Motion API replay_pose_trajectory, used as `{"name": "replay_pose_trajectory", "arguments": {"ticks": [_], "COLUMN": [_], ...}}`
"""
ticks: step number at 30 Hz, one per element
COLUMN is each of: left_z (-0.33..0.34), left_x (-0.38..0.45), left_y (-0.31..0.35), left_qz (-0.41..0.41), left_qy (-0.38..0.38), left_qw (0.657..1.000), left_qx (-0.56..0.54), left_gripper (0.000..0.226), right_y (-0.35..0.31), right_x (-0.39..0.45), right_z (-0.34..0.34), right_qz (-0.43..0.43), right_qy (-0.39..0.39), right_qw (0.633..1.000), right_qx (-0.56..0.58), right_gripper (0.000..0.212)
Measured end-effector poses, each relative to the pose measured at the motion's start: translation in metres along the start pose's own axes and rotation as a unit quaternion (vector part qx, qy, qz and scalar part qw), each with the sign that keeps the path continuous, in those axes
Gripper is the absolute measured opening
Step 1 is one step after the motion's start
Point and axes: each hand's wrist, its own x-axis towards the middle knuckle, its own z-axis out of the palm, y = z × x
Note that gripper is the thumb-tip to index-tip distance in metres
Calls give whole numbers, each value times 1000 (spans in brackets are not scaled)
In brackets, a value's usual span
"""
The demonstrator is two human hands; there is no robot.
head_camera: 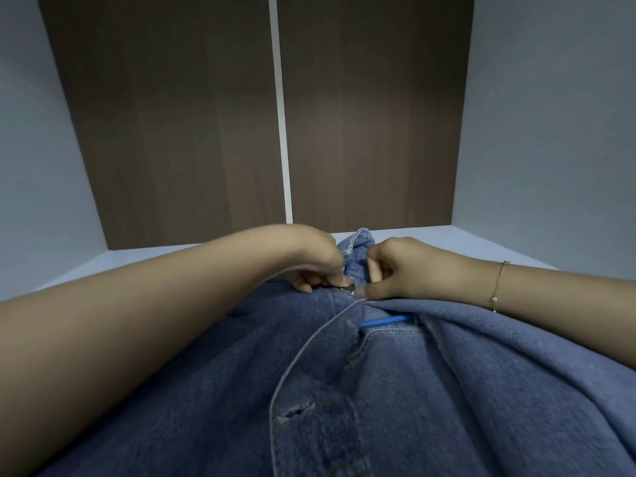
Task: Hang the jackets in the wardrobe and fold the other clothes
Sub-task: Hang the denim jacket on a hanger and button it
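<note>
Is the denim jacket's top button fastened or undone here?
Cannot tell. Both hands, left and right, pinch the jacket at the metal button, hiding the join. A lower buttonhole is empty.

Inside a cabinet-like recess: two dark brown wood-grain back panels [179,125], split by a thin white vertical strip [281,115]. Pale grey side walls [550,115] left and right. Pale base shelf [430,235]. Dim, cool light.

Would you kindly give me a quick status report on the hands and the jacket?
Left hand and right hand both pinching blue denim jacket at its metal button. Blue hanger peeks from the collar. Nothing in the way.
</note>
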Motion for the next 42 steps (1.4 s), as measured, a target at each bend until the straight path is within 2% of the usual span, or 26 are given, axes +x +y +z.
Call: {"name": "replay_pose_trajectory", "arguments": {"ticks": [4,9,13,15,17,19,23,26,29,31,36,40,42], "left_z": [7,29,14,0,-4,1,15,17,14,14,22,22,21], "left_x": [-2,-20,-41,-55,-75,-89,-96,-100,-103,-105,-100,-99,-99], "left_y": [0,-16,-17,-17,-18,-19,-20,-20,-24,-26,-31,-28,-26], "left_qz": [24,110,91,68,51,63,116,105,88,74,60,71,98], "left_qy": [37,168,166,133,34,-42,-25,-37,-34,-51,-99,-56,-23], "left_qw": [994,963,969,979,994,996,993,986,979,963,894,849,832], "left_qx": [102,180,156,140,90,41,-22,-122,-182,-254,-432,-521,-545], "left_gripper": [40,46,55,59,64,61,44,33,29,23,46,33,34], "right_y": [1,9,17,21,23,21,16,12,5,1,-11,-36,-55], "right_x": [-9,-24,-35,-44,-53,-59,-62,-59,-54,-51,-53,-56,-58], "right_z": [-9,-36,-62,-72,-77,-76,-66,-60,-55,-54,-62,-81,-83], "right_qz": [-34,-25,24,79,117,120,114,144,167,189,220,193,171], "right_qy": [-57,-116,-44,-88,-167,-192,-186,-193,-211,-222,-188,-128,-154], "right_qw": [996,989,999,993,979,974,975,970,962,953,942,941,937], "right_qx": [62,94,15,-27,-25,-2,33,31,46,81,171,247,264], "right_gripper": [3,18,14,23,38,41,38,34,19,15,26,26,25]}}
